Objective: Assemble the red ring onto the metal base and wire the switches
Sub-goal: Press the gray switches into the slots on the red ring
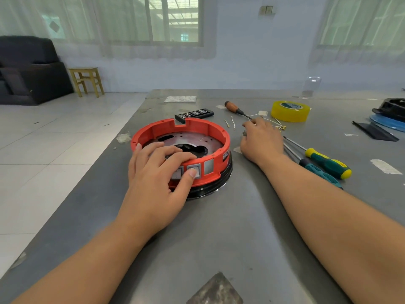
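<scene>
The red ring (192, 128) sits on the round metal base (190, 140), with a black rim (210, 189) under it. My left hand (153, 185) grips the ring's near wall: fingers curl over the top edge inside, and the thumb presses a grey switch (195, 170) in the ring's front. A second switch beside it is partly hidden by the hand, and an empty square slot (208, 166) lies to the right. My right hand (260, 139) rests on the table beside the ring, fingers curled over thin white wires (277, 123) with brass terminals.
Two green-handled screwdrivers (326, 163) lie right of my right hand. A wooden-handled screwdriver (234, 108), a yellow tape roll (290, 110), a black bit case (194, 114) and two loose short wires (230, 123) lie behind. Blue and black parts (388, 119) sit far right. The table's left edge runs diagonally.
</scene>
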A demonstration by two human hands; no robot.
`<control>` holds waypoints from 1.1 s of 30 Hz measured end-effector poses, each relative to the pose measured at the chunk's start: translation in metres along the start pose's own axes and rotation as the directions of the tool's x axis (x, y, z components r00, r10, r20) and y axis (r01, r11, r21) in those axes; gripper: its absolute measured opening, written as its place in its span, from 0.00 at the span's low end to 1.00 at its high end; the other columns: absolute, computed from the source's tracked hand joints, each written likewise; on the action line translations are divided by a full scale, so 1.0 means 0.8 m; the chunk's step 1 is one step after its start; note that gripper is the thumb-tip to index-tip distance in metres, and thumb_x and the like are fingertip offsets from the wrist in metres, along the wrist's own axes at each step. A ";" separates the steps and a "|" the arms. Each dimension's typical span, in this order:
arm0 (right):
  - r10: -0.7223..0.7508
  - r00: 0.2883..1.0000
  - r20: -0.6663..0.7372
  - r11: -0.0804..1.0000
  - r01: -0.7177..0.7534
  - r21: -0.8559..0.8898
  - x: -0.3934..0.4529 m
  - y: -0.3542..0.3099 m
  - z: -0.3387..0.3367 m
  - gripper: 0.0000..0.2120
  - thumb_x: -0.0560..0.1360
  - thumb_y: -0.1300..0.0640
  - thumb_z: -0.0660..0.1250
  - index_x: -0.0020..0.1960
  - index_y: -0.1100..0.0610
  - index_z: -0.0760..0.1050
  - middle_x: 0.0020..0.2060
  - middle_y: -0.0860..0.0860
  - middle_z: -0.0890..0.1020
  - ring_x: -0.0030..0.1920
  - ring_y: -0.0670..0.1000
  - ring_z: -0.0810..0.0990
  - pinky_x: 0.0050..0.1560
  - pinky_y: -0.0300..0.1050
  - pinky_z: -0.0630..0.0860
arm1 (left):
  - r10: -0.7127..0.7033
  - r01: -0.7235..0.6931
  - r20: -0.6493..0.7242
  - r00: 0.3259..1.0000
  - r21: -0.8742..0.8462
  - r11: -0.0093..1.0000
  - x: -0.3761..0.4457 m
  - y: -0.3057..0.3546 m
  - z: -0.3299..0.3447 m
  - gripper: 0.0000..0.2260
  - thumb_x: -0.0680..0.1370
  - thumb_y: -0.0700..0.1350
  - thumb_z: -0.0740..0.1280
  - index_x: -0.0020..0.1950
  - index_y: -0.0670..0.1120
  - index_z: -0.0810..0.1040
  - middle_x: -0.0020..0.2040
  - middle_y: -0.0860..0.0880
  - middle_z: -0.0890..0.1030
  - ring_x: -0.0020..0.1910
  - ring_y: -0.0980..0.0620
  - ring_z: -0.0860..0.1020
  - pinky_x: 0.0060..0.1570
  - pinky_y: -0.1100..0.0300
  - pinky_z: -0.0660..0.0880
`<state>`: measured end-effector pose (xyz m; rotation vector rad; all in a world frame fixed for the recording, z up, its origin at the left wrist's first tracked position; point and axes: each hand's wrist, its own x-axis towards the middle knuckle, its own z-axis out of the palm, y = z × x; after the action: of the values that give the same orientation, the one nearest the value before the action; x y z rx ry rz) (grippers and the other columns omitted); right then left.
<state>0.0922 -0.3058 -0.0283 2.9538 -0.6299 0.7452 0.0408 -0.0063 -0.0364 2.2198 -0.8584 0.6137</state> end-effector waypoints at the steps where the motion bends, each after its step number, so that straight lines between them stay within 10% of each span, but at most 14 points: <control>1: 0.017 1.000 0.013 1.000 -0.016 -0.017 0.006 -0.002 0.004 0.20 0.79 0.54 0.62 0.70 0.53 0.74 0.69 0.57 0.74 0.70 0.61 0.71 0.66 0.57 0.69 | 0.000 0.000 0.002 1.000 -0.003 1.000 0.001 0.000 0.000 0.21 0.79 0.60 0.58 0.63 0.54 0.84 0.62 0.55 0.80 0.73 0.48 0.70 0.79 0.37 0.53; 8: 0.015 0.997 0.082 0.999 -0.012 -0.041 0.018 -0.004 0.007 0.18 0.80 0.55 0.61 0.69 0.54 0.74 0.66 0.59 0.77 0.66 0.63 0.76 0.62 0.56 0.76 | 0.014 -0.013 0.018 1.000 -0.018 1.000 0.000 -0.002 -0.002 0.20 0.79 0.61 0.59 0.63 0.56 0.83 0.62 0.57 0.79 0.72 0.52 0.70 0.80 0.39 0.51; 17: -0.186 0.981 -0.052 0.890 0.191 0.414 -0.073 -0.012 -0.031 0.24 0.82 0.53 0.65 0.75 0.55 0.66 0.69 0.56 0.73 0.67 0.59 0.75 0.64 0.59 0.74 | 0.041 -0.041 0.034 0.999 -0.003 0.999 -0.004 -0.002 -0.009 0.21 0.79 0.62 0.60 0.65 0.56 0.81 0.63 0.58 0.78 0.73 0.52 0.68 0.80 0.40 0.52; 27: -0.334 0.899 -0.284 0.686 0.438 0.581 -0.187 -0.007 -0.096 0.27 0.78 0.56 0.73 0.74 0.52 0.68 0.59 0.46 0.77 0.53 0.35 0.72 0.58 0.23 0.64 | 0.041 -0.042 0.031 0.999 0.027 0.999 -0.025 0.014 -0.021 0.20 0.78 0.62 0.59 0.64 0.56 0.81 0.63 0.58 0.79 0.72 0.51 0.68 0.78 0.41 0.54; 33: -0.440 0.830 -0.343 0.579 0.555 0.598 -0.207 -0.027 -0.109 0.25 0.76 0.59 0.75 0.70 0.57 0.72 0.60 0.48 0.78 0.56 0.32 0.71 0.61 0.27 0.66 | 0.100 -0.100 0.015 0.995 0.023 0.995 -0.026 0.027 -0.019 0.23 0.78 0.63 0.62 0.68 0.56 0.79 0.68 0.59 0.77 0.76 0.53 0.66 0.78 0.46 0.54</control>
<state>-0.0716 -0.2126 -0.0263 3.3225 0.6610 1.3376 0.0084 0.0010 -0.0299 2.2145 -0.9789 0.6593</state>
